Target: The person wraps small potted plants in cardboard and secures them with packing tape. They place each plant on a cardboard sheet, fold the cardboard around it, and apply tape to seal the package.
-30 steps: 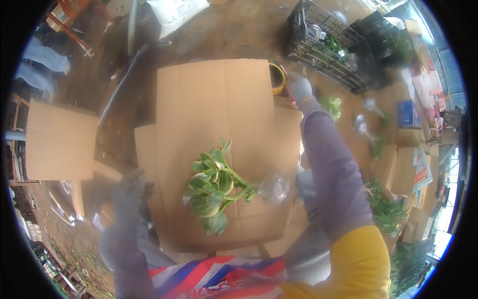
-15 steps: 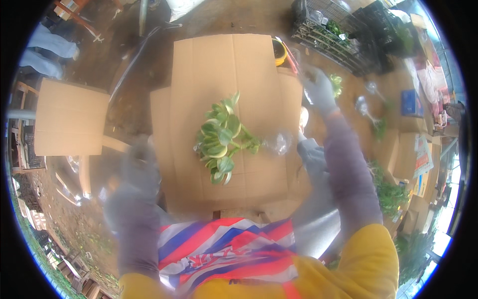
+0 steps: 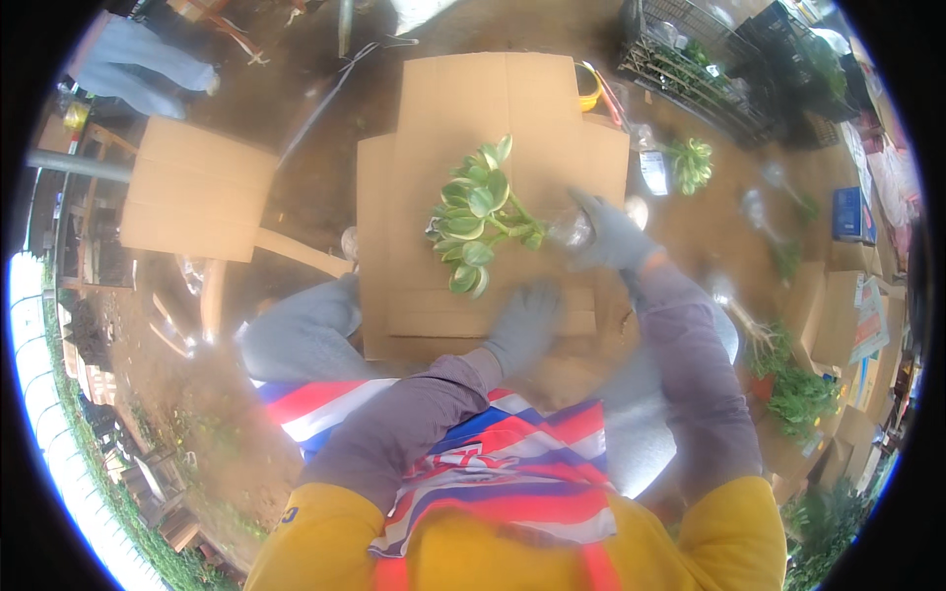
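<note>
A leafy plant [image 3: 478, 212] with thick cream-edged green leaves lies across the brown cardboard [image 3: 493, 98], its stems toward the right. A clear plastic wrap [image 3: 570, 229] covers the stem end. My right hand [image 3: 613, 236], in a grey glove, is at that wrap with thumb and fingers apart on either side of it. Below the plant, over the near part of the cardboard, my grey-gloved left hand [image 3: 525, 327] reaches in with its fingers stretched out, somewhat blurred. I see nothing held in it.
Another cardboard sheet [image 3: 197, 187] stands at the left. Right of the work surface lie a similar plant [image 3: 689, 165] and several plastic-wrapped stems. Black crates [image 3: 690, 64] holding greenery stand at the far right. A yellow ring-shaped item [image 3: 589, 89] sits behind the cardboard.
My right hand has come from the far right down to the wrapped stem end. My left hand has swung from the left side in over the cardboard. The whole view has shifted.
</note>
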Available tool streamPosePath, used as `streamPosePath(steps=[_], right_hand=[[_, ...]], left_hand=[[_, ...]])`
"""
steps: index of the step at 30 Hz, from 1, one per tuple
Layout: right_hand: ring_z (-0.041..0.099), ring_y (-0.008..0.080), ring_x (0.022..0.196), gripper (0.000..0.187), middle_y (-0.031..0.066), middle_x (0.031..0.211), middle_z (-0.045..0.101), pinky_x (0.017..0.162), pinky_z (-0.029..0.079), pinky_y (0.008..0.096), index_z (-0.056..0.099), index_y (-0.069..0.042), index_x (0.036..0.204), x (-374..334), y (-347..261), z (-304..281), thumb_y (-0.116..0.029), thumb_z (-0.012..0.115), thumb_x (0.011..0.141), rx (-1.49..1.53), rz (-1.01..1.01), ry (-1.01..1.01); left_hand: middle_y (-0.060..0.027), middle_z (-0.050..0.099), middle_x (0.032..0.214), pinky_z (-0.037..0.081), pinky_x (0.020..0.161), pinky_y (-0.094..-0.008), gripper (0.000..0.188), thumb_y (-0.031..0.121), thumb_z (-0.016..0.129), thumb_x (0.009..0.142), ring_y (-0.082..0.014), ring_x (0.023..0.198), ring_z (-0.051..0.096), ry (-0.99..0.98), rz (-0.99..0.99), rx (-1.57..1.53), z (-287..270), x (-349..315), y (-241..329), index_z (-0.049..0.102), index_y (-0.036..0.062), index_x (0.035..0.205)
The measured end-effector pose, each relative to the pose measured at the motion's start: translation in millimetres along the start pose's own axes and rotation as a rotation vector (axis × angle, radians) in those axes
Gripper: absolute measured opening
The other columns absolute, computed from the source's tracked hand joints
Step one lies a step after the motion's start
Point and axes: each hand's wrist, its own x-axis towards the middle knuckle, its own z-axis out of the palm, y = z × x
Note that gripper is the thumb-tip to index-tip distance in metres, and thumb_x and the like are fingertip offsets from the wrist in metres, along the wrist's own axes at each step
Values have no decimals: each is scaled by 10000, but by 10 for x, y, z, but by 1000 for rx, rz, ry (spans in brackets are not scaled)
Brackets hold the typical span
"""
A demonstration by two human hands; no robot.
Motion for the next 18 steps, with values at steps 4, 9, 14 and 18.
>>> streamPosePath(steps=[4,9,14,18], right_hand=[[563,398,1233,980,251,1320,580,1040,463,436,476,-24,1443,-12,-12,-24,-413,870,635,1,2,-43],[578,390,1221,888,255,1292,603,1029,468,441,534,-32,1388,14,-8,232,-469,830,674,-81,-46,-18],[581,390,1213,841,243,1291,606,1033,467,435,547,-49,1376,-46,-131,432,-432,838,687,46,-67,-44],[577,393,1197,819,217,1293,598,1021,469,439,555,-62,1366,-49,-146,563,-374,859,673,79,-104,76]], left_hand=[[-79,617,1039,480,788,-387,273,197,565,840,-248,971,606,-48,105,-22,-179,41,-49,626,86,1081],[-10,615,904,484,711,-357,102,192,592,825,-202,833,626,-19,79,-25,-576,-154,-411,607,137,909],[-43,618,972,492,774,-376,123,192,612,815,-224,940,618,-27,87,5,-586,-328,-508,629,125,916],[-125,625,1251,462,1006,-429,154,207,613,822,-294,1221,560,278,152,-43,-421,-295,-479,667,90,906]])
